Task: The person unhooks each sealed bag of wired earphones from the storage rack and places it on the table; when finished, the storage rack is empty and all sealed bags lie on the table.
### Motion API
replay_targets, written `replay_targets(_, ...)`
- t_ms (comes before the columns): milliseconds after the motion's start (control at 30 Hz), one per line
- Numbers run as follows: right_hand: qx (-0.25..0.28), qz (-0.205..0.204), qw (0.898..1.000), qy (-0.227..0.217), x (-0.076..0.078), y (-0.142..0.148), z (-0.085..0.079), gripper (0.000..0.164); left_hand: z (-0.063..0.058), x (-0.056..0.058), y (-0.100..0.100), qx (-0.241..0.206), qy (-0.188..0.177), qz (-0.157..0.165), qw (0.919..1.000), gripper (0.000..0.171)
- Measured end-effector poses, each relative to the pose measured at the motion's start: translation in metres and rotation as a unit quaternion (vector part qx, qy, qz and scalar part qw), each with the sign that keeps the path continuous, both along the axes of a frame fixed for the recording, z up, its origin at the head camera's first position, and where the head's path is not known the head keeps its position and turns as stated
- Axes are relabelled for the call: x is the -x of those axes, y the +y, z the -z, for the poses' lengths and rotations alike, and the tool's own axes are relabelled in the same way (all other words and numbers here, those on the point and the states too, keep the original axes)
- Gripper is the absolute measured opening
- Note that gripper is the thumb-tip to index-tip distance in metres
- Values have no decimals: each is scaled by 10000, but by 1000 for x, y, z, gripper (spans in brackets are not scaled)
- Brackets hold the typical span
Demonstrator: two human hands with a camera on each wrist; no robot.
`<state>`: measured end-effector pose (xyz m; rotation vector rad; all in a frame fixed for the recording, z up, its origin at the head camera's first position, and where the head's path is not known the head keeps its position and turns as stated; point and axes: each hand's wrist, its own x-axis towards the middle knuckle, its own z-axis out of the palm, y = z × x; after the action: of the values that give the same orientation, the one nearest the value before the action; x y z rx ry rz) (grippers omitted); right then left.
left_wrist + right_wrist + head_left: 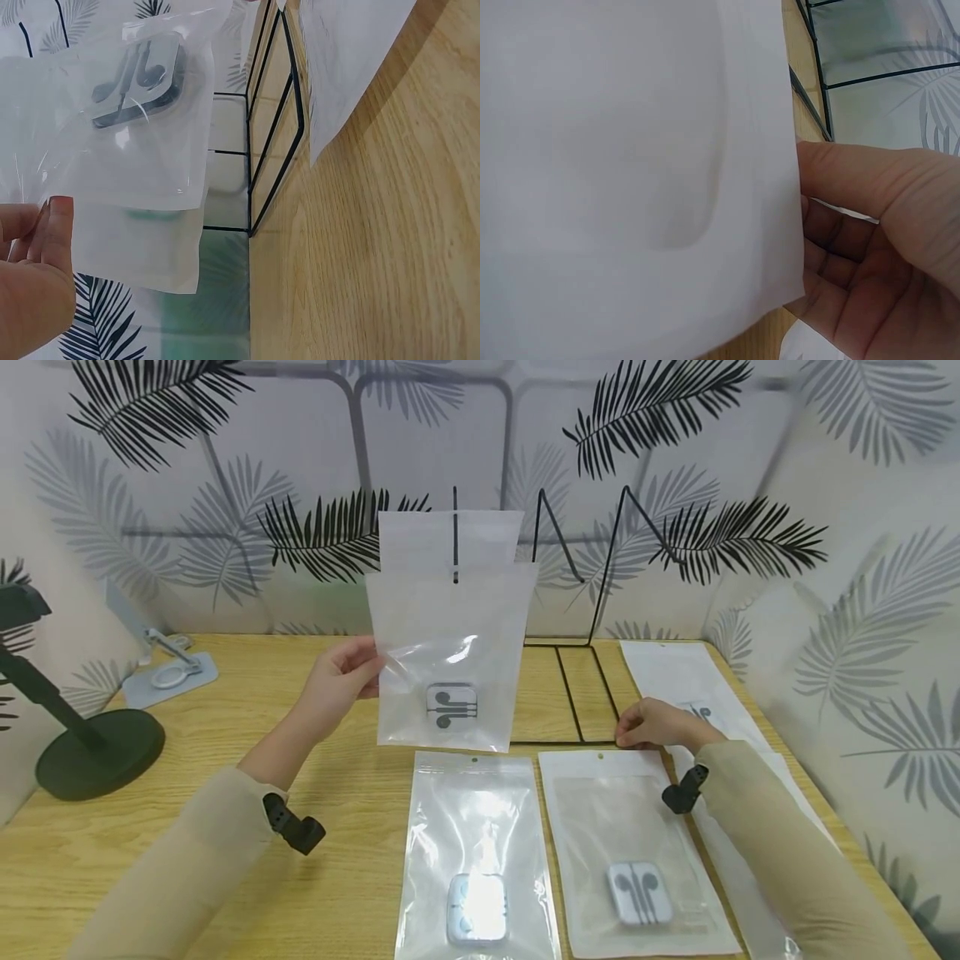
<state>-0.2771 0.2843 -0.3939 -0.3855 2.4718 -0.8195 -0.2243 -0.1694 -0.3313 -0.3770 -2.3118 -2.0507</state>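
Note:
My left hand (345, 668) pinches the left edge of a white-and-clear zip bag (442, 618) holding wired earphones in a case (452, 704). That bag hangs near the front end of a hook of the black wire display rack (567, 693); another white bag (450, 537) hangs behind it. In the left wrist view the thumb and fingers (56, 232) grip the bag's edge. My right hand (652, 724), fingers curled, grips the rack's front right base corner, just above the top of a flat earphone bag (607, 810). White bag material (757, 187) covers its fingertips in the right wrist view.
Another earphone bag (480, 827) lies face up at the front middle. More white bags (663, 672) line the table's right side. At left stand a dark green lamp (97, 752) and a grey folding stand (172, 677). Two other hooks (558, 531) rise at the rack's right.

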Motion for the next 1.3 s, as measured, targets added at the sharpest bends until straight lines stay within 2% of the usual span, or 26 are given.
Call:
replay_targets(233,15,11,10000,-2,0,0,1,8,-1,-10,-1,-60,45,150,9999,31)
replay_targets(733,46,-23,10000,13,0,0,1,8,-2,-30,-12,-210,-311,275,9989,32)
replay_targets(1100,20,-90,9999,112,-1,0,0,7,-1,-50,-41,106,-595,306,9977,35)
replay_targets(1300,27,-47,10000,70,-3,-4,-3,7,5,-60,-63,225,-777,364,9961,36)
